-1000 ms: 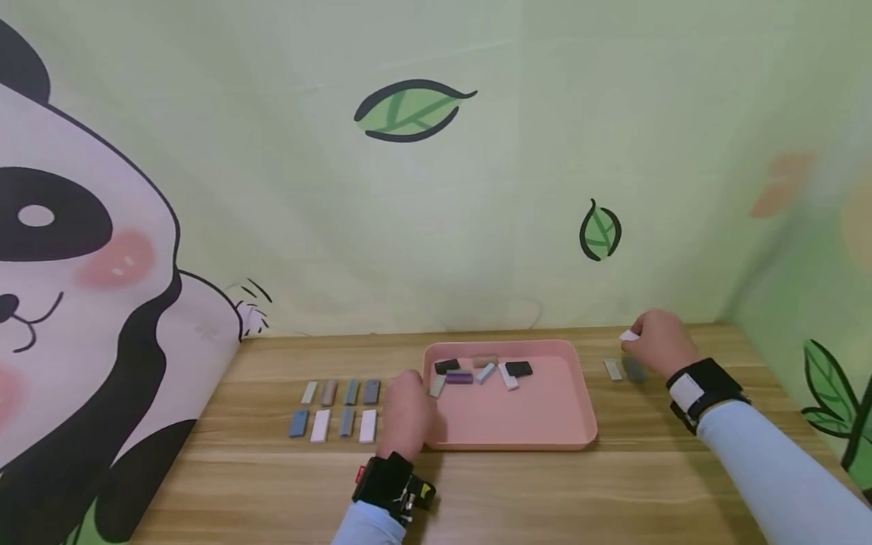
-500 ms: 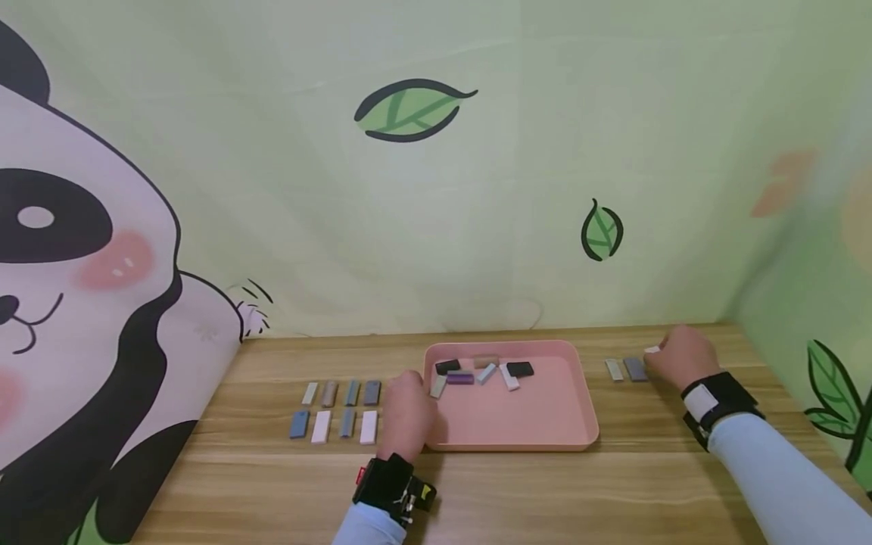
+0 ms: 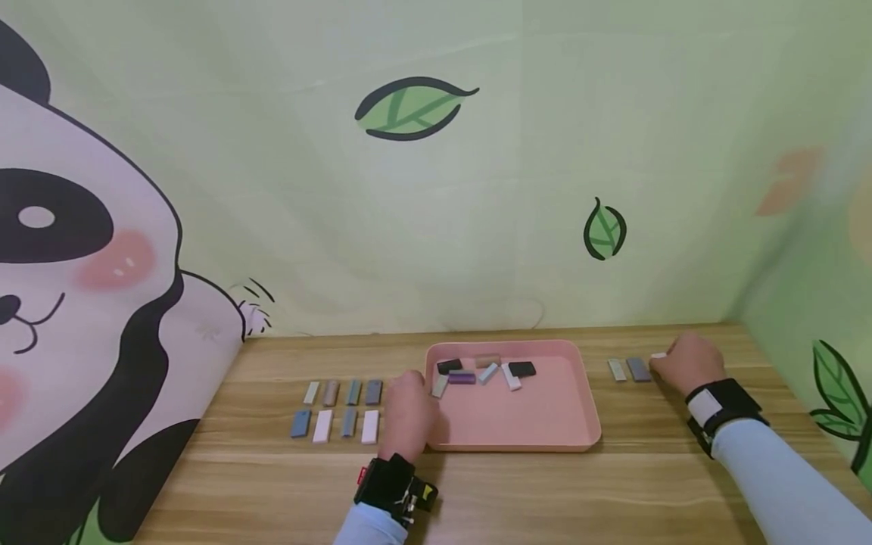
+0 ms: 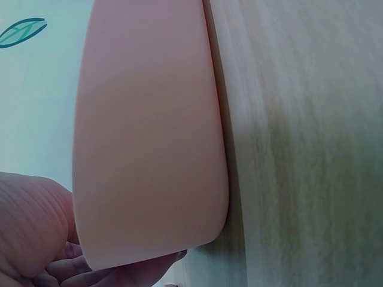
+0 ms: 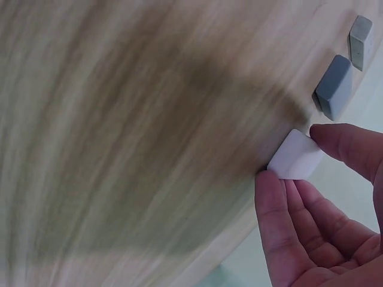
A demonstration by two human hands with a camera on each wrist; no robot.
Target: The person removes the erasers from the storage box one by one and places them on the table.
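Closest to where I stand, pale blue sleeves [image 3: 371, 526] reach in over the wood-grain desk [image 3: 518, 499], a black strap round each wrist. Of the two hands, the left hand [image 3: 409, 415] is curled onto the left end of a pink tray [image 3: 524, 420], gripping its wall. Just left of it lies a near row of four blocks: blue [image 3: 300, 424], white, grey-blue, white; behind that, a far row of four, pale [image 3: 310, 392], brownish, teal and slate. In the tray, toward its back, small blocks sit in a loose cluster, two black ones and a purple one [image 3: 462, 378] among them. Off to the right, the right hand [image 3: 691, 362] pinches a white block [image 5: 294, 154] between thumb and fingertips, low at the desk, near a slate-blue block [image 3: 639, 369] and a pale grey block [image 3: 616, 369]. Behind everything hangs a green backdrop [image 3: 518, 189] with a panda [image 3: 139, 253] and leaves
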